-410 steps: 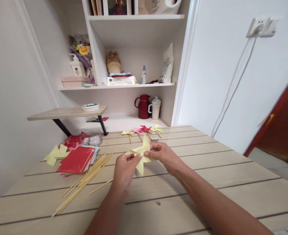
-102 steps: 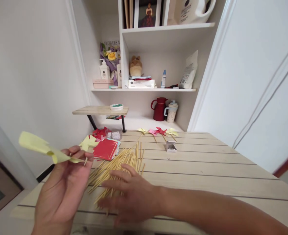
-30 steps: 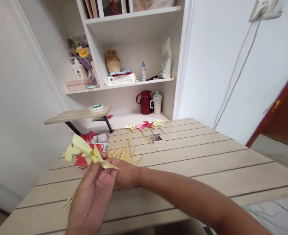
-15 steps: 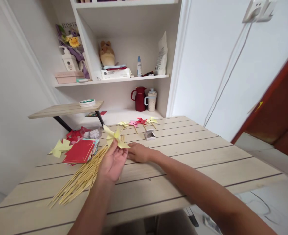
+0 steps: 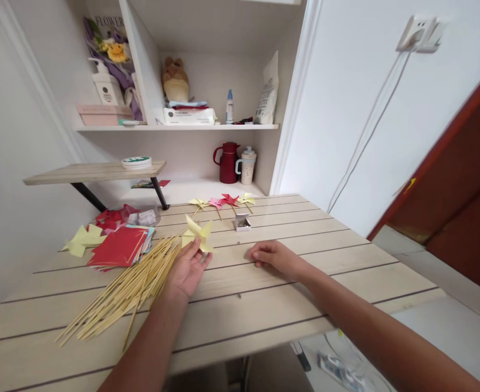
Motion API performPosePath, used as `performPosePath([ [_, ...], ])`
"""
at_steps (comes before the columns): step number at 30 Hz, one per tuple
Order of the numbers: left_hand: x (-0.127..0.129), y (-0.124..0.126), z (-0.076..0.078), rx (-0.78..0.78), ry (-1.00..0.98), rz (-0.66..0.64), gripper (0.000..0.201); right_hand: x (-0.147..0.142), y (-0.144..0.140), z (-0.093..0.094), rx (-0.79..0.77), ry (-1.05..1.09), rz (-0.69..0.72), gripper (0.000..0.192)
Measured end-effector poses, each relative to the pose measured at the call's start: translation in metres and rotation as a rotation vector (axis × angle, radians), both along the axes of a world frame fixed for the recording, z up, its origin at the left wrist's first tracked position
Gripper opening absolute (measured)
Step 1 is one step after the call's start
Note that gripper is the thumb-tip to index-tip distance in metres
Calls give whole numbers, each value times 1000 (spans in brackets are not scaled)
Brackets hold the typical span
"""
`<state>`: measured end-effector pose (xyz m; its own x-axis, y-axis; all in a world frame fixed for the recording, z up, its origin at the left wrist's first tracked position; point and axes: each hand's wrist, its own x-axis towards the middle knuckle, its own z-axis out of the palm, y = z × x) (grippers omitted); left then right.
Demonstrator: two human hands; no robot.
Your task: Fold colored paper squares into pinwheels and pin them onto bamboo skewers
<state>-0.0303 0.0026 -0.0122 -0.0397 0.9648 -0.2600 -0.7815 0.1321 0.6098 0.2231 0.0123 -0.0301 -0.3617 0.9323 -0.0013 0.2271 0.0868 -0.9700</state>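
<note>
Head camera: left hand (image 5: pixel 188 269) pinches a yellow pinwheel (image 5: pixel 194 235) over the table (image 5: pixel 223 321); sticks (image 5: pixel 121 294) lie between it and stacked paper (image 5: pixel 119 246). Right hand (image 5: pixel 275 258) curls near an open box (image 5: pixel 243 224); whether it holds anything is unclear. Four pinwheels (image 5: pixel 230 200) lie beyond.

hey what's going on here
A person at a slatted table pinches a yellow paper pinwheel in the left hand. The right hand is apart from it, fingers curled; whether it holds anything is hard to tell. Thin sticks and a stack of coloured paper lie on the left. Toward the back are a small open box and a row of four pinwheels on sticks.
</note>
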Motion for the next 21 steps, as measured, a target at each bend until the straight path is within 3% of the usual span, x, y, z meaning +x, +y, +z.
performPosePath([
  [3, -7, 4, -1, 47, 12, 59, 9, 6, 1, -3, -5, -12, -90, 31],
  [10, -7, 7, -1, 33, 26, 159, 13, -10, 2, 3, 99, -168, -113, 19],
  [14, 4, 4, -6, 74, 184, 181, 8, -28, 5, 6, 27, 26, -134, 27],
  [21, 17, -2, -15, 197, 379, 173, 33, -72, 7, 21, 37, 311, -51, 51],
])
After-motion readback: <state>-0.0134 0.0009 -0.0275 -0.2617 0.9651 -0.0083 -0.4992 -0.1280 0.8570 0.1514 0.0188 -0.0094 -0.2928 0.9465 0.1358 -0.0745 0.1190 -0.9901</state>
